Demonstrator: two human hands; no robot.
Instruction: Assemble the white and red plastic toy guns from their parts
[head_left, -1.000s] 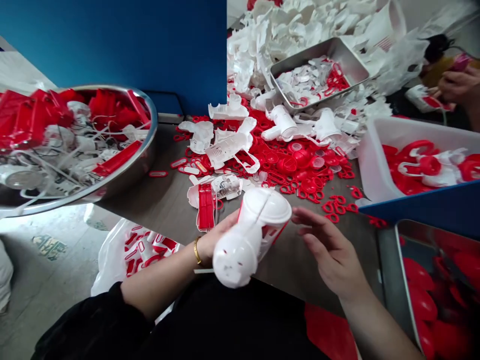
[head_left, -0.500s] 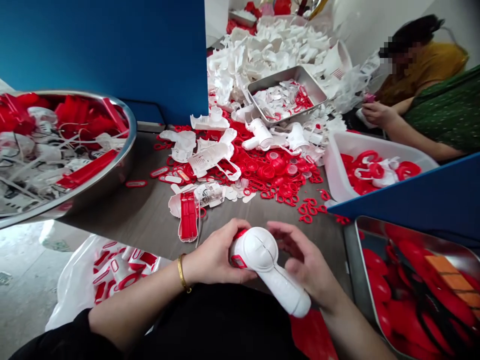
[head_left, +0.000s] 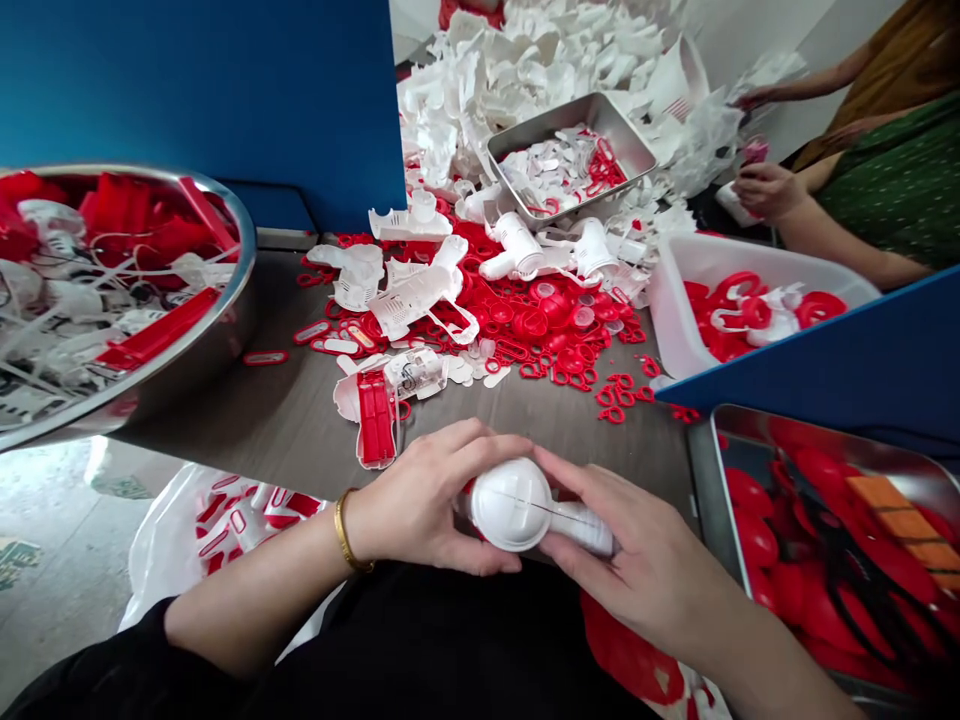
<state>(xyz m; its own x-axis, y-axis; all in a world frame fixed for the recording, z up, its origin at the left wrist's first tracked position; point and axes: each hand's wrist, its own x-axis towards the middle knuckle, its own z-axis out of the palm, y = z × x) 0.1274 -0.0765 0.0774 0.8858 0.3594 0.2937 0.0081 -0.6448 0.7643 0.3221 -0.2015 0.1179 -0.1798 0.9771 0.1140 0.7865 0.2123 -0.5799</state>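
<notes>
A white plastic device (head_left: pixel 511 505) with a rounded end and a seam along it is held between both hands, above my lap at the table's front edge. My left hand (head_left: pixel 431 500) wraps round the rounded end, where a bit of red shows. Fingers of my right hand (head_left: pixel 637 540) close on the handle, which points right. Just beyond my left hand lies an opened white shell with a red insert (head_left: pixel 376 418) and a wired inner part (head_left: pixel 415 373). White half shells (head_left: pixel 420 290) rest on a heap of small red parts (head_left: pixel 544 325).
A steel bowl (head_left: pixel 241 290) of parts stands left, before a blue panel (head_left: pixel 195 90). Behind is a metal tray (head_left: pixel 532 215). At right are a white bin (head_left: pixel 671 320), a tray (head_left: pixel 724 470) with black scissors (head_left: pixel 862 590), and other people's arms (head_left: pixel 780 190).
The handle has swung from pointing toward me to pointing right. My right hand, loosely beside the device before, now grips its handle. The head view has shifted slightly downward.
</notes>
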